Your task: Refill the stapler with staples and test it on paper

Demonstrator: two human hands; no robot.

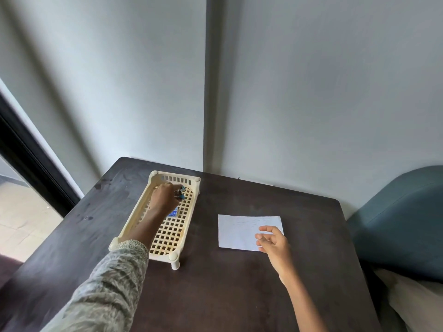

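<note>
Dark table [215, 295], basket [141, 219] by left edge: left hand [165, 197] closed on stapler [181, 191]; right hand [273, 240] open over paper [239, 231]. Risk: stapler catches basket rim, slips.

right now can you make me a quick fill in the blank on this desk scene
1. The left hand reaches into the cream ____.
2. The right hand hovers over the white ____.
3. The basket and the paper lie on a dark ____.

Missing words: basket; paper; table
</note>
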